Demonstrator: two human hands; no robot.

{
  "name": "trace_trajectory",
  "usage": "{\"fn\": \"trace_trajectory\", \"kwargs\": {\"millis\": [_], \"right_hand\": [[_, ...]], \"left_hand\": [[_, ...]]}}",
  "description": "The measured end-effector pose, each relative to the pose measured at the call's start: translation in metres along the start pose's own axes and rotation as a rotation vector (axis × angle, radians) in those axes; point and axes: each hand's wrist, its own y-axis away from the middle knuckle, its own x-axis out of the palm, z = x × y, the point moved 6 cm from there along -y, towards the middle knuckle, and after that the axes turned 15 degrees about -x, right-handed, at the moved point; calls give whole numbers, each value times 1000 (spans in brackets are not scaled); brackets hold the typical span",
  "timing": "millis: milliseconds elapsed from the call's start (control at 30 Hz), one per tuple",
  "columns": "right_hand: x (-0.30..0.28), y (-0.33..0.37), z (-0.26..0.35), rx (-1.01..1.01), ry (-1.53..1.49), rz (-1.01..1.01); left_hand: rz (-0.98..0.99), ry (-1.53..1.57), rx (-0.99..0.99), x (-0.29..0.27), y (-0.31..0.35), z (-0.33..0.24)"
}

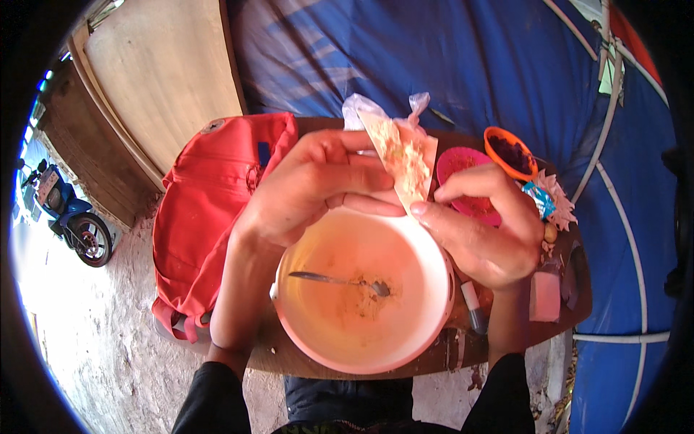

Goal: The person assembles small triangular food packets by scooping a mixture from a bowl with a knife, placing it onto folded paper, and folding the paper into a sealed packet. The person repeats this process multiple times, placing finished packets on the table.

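Observation:
Above the bowl, my left hand (314, 177) holds up a thin, pale, pointed sheet (429, 148) with its fingers and thumb. A crumbly, yellowish-white filling (405, 158) lies along the sheet. My right hand (495, 224) has thumb and forefinger at the sheet's lower tip, closed around it or just touching; the other fingers curl inward. Below both hands stands a large white bowl (426, 318). A metal spoon (322, 278) rests inside it, its head among dark crumbs at the bottom.
A red backpack (199, 224) lies at the left of the brown table (260, 362). On the right are a pink plate (455, 159), an orange bowl (499, 134) with dark contents, a marker (473, 307) and a pink block (545, 296). Behind hangs a blue tarpaulin (434, 58).

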Motion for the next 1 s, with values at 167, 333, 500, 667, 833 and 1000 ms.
{"fn": "trace_trajectory", "kwargs": {"millis": [167, 333, 500, 667, 833, 1000], "right_hand": [[-7, 1, -4, 118, -16, -56], [-7, 5, -14, 266, -81, -69], [-5, 5, -23, 337, -105, -19], [2, 7, -27, 400, -153, -28], [6, 7, -29, 386, -149, -34], [7, 6, -30, 400, -157, -48]], "left_hand": [[6, 109, 33, 4, 4, 1], [-54, 40, -25, 9, 0, 5], [-74, -431, -23, 20, 5, 7], [-35, -300, -80, 21, 4, 15], [-18, -360, -19, 24, 2, 16], [-28, -449, 29, 24, 2, 12]]}}
